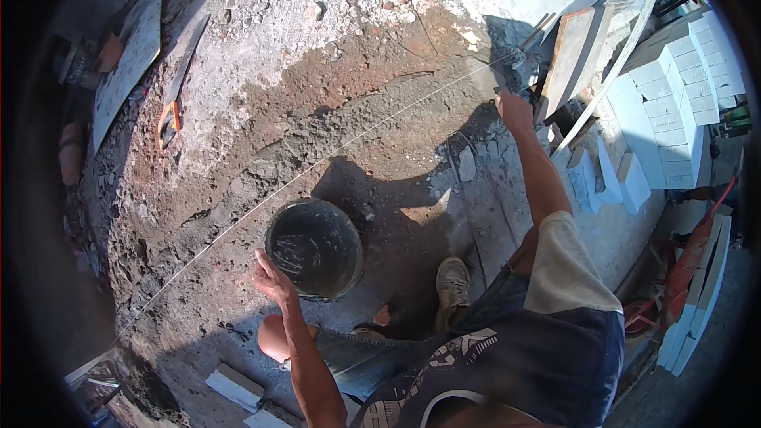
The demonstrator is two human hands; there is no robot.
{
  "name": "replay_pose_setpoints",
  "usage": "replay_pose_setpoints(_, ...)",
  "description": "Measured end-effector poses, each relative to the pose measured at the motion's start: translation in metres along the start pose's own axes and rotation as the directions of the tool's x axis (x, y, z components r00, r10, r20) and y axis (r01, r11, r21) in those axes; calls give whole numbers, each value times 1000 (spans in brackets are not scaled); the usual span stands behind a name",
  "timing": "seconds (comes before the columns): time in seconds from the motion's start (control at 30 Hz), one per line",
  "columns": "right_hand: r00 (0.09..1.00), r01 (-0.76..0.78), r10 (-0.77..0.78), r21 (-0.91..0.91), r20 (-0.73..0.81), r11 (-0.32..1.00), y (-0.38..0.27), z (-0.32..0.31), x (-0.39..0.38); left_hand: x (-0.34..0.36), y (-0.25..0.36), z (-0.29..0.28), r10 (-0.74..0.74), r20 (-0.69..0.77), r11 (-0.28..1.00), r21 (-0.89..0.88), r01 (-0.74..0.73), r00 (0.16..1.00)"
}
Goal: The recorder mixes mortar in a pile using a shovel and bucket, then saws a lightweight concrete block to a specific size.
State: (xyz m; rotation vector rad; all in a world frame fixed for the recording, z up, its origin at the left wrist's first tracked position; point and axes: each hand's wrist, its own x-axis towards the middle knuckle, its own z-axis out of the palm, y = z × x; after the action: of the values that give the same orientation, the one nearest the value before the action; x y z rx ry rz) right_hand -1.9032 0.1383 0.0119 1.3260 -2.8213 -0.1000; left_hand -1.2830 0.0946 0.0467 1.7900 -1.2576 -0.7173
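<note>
A round dark bucket (315, 247), its inside smeared with grey mortar, is in front of my knees. My left hand (275, 279) is closed at its left rim, fingers bunched against the edge. My right arm reaches far out to the right. In that closed right hand (515, 111) is a trowel (487, 79), its grey blade low over the wet mortar near the far end of the strip. A taut white string (342, 148) runs diagonally above the rough mortar bed (380, 107). My fingers hide the trowel's handle.
A handsaw (184, 71) with an orange handle lies on the rubble at left, near a leaning board (131, 67). Pale blocks (670, 115) are stacked at right, behind a slanted pole (614, 59). A red wheelbarrow (688, 265) stands at far right. More blocks (235, 385) lie near front left.
</note>
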Motion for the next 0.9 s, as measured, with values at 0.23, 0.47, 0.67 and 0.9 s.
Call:
replay_pose_setpoints(0.23,842,-531,172,726,512,436,-25,33,33,9,-8,-13,-79,-23,997,17,79,997)
replay_pose_setpoints(0.47,828,-536,-7,793,561,289,-189,33,-98,12,-21,-15,-127,-37,992,0,127,991)
replay_pose_setpoints(0.67,666,-633,-283,724,690,275,-365,-10,-208,-3,-64,-60,-177,-123,969,-195,151,976)
replay_pose_setpoints(0.9,635,-491,-425,761,646,423,-466,-3,-265,-11,-70,-121,-180,-443,982,-129,136,878)
